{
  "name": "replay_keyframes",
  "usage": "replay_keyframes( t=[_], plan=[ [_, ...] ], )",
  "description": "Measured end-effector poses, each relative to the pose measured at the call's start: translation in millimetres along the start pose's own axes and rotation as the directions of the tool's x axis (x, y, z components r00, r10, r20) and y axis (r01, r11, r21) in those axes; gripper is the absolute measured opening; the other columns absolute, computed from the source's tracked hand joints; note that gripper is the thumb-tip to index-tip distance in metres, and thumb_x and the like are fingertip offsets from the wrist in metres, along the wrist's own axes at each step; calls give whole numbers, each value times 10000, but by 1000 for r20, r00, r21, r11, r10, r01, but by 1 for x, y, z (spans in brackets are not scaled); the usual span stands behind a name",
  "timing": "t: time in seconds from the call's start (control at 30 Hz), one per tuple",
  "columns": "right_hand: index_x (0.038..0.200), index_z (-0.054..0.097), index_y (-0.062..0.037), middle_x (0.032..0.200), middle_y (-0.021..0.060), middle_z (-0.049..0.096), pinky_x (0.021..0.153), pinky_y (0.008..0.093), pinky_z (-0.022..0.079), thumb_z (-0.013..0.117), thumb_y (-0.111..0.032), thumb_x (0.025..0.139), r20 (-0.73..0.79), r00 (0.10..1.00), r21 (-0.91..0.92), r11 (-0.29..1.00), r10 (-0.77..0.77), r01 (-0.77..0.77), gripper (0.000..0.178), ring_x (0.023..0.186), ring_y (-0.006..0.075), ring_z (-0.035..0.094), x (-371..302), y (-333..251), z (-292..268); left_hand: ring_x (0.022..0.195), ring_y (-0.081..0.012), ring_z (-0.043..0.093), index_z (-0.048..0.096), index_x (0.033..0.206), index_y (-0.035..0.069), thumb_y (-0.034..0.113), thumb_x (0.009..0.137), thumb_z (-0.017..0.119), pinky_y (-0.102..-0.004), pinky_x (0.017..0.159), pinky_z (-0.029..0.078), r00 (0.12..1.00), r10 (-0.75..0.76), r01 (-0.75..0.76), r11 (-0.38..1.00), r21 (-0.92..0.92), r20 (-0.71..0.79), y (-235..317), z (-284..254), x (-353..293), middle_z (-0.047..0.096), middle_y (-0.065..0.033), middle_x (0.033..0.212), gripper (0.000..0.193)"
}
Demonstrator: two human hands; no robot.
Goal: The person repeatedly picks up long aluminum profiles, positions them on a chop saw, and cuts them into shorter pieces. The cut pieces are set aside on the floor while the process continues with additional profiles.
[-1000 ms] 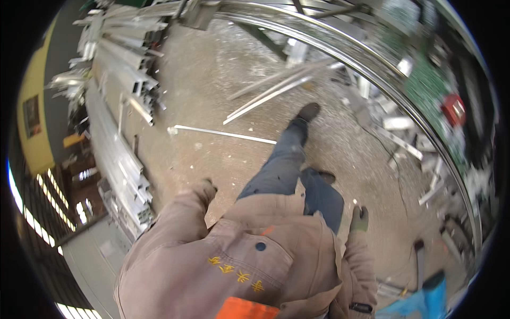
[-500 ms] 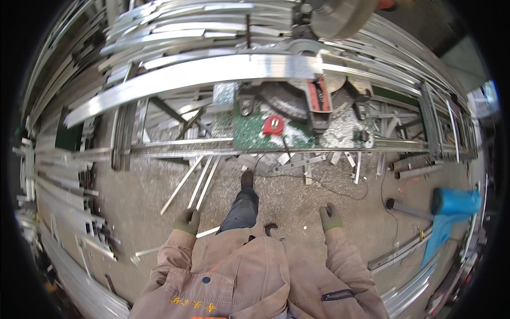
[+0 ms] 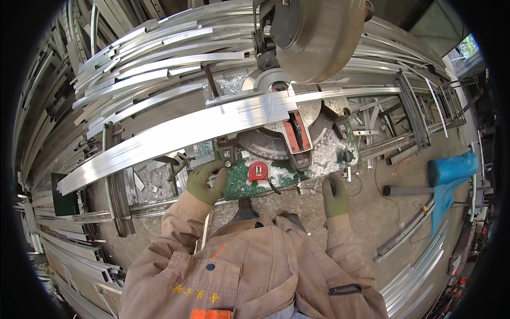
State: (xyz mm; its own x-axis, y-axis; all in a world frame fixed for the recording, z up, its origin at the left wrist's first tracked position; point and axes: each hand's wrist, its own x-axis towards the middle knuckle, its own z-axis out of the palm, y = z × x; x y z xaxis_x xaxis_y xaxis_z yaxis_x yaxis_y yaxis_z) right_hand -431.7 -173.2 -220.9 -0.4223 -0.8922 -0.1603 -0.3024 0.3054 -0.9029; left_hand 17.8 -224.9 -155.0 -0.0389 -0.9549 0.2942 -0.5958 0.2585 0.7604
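Observation:
Both my hands wear green gloves. My left hand [image 3: 206, 182], thumb apart from the fingers, is at the near left corner of a green board [image 3: 234, 187] strewn with metal chips; nothing shows in its grasp. By the board's near right edge is my right hand [image 3: 336, 195], its fingers loosely bent and a gap beside the thumb, with no object visible in it. A red tape measure [image 3: 258, 171] lies on the board between them. Beyond it stands a mitre saw [image 3: 319, 45] with its head raised. Long silvery metal profiles [image 3: 175, 139] lie side by side across the saw's base.
Long metal bars [image 3: 159, 74] are piled behind the saw, and more profiles [image 3: 79, 260] are stacked at my left. Metal rails [image 3: 114, 186] support the bench. A blue roll [image 3: 451, 169] and bars [image 3: 404, 228] lie on the floor at right, near a thin cable.
I have come closer to the bench, and the saw and profiles appear larger and nearer. Both hands have moved forward, the left reaching the board's corner with its fingers spreading.

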Motion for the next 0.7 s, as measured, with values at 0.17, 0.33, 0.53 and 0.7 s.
replay_keyframes(
  t=[0.17, 0.33, 0.53, 0.7],
  plan=[
    [1510, 800, 0, 1394, 233, 857, 1149, 478, 628, 871, -350, 1098, 90, 945, -203, 923, -315, 327, 545, 1286, 368, 824, 71, -53, 22, 1066, -341, 893, 877, 1291, 38, 171, 1072, 878, -441, 956, 698, 994, -78, 82, 996, 38, -82, 3, 14, 30, 906, -208, 1157, 256],
    [1407, 842, -59, 1403, 219, 839, 1118, 566, 631, 928, -433, 983, 248, 646, -317, 569, -722, 759, 572, 1283, 468, 788, 152, -139, 68, 1051, -181, 839, 876, 1303, 21, 254, 1131, 866, -354, 972, 658, 809, -530, 451, 837, -309, -255, -20, 42, 7, 901, -107, 1138, 289],
    [1587, 761, -113, 1622, 146, 757, 1307, 582, 489, 915, -546, 989, 604, 372, -244, 281, -705, 928, 754, 1547, 391, 655, 147, -186, 153, 842, -102, 683, 856, 1254, -8, 372, 1149, 876, -284, 730, 520, 548, -742, 393, 636, -664, -387, -86, 34, -11, 820, -34, 983, 395],
    [1757, 615, -123, 1833, 120, 589, 1464, 565, 306, 832, -615, 1053, 807, 326, -256, 207, -492, 944, 886, 1738, 380, 461, 117, -201, 224, 1030, -263, 769, 654, 1532, 40, 625, 1098, 869, -406, 878, 661, 350, -930, 286, 221, -932, -113, -140, -20, -6, 824, -180, 1464, 760]
  ],
)
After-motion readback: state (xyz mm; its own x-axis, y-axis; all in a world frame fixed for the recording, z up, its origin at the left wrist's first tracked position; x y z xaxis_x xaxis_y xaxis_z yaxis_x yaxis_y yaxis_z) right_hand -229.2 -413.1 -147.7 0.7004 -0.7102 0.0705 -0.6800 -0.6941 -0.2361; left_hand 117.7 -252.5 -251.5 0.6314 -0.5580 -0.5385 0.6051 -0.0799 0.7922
